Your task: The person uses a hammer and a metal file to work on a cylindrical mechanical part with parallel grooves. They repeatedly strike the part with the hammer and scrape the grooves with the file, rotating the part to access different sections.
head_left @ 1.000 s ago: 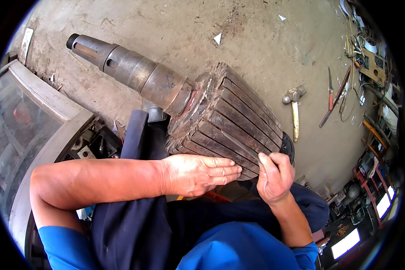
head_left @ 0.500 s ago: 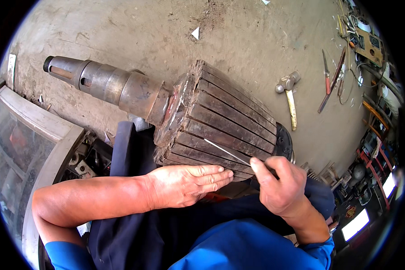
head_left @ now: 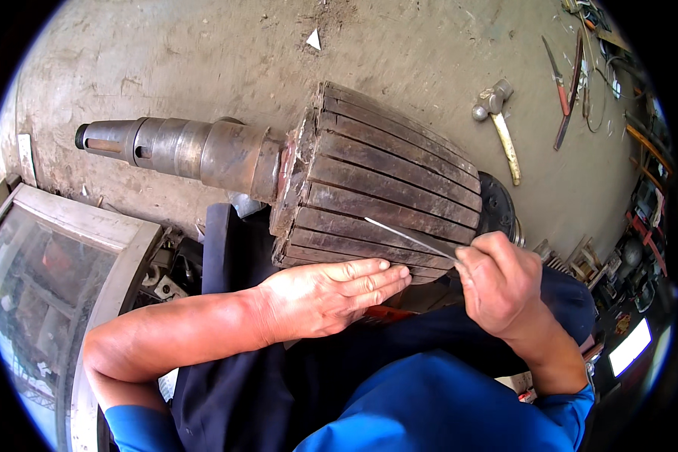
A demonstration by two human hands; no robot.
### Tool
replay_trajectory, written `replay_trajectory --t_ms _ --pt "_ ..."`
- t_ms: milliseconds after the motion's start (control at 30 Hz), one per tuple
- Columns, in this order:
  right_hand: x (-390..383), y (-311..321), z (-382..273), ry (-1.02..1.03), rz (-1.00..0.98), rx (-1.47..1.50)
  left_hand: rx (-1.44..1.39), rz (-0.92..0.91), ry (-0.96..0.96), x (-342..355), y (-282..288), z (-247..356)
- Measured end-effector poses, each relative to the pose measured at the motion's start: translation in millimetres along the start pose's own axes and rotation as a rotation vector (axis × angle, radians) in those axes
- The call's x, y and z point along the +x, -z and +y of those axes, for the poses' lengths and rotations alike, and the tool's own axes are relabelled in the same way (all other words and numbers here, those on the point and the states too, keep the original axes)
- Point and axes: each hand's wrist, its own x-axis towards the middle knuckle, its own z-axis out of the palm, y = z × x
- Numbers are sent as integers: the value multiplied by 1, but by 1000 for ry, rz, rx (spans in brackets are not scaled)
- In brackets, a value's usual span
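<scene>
now appearing more level mid-frame, the slatted drum (head_left: 390, 172) is staying within reach of the thin tool (head_left: 411, 239) your right hand (head_left: 501, 280) is grasping, your left hand (head_left: 324, 300) unclenched.

Left hand (head_left: 322, 300), one; right hand (head_left: 502, 282), one: two hands in all. Slotted drum (head_left: 388, 177), one. Stepped shaft (head_left: 184, 148), one. Slender metal tool (head_left: 414, 240), one. Hammer (head_left: 505, 141), one. Red-handled tool (head_left: 563, 98), one. White triangular scrap (head_left: 313, 40), one. Glazed frame (head_left: 75, 212), one.
</scene>
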Motion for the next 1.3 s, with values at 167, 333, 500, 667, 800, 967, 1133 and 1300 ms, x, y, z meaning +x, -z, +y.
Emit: replay_trajectory --t_ms 167,333,500,667,800,967,1133,1300 --pt "36 -24 -14 79 46 -12 -93 19 49 2 -8 3" --pt "41 -23 -16 66 1 11 -59 -14 43 1 -6 3" --pt "-2 0 0 11 -22 -49 63 -84 50 3 -2 6" --pt "-2 -4 0 18 5 -31 63 -51 82 3 -7 9" --pt "20 -3 -9 44 -16 -33 61 -56 69 3 -6 7" --pt "34 -6 -16 82 -47 -53 9 -27 36 1 -4 3" --pt "11 5 -9 77 -79 -113 -32 95 71 0 -17 9" --pt "46 -9 -21 119 -55 -35 29 9 34 1 -11 8"
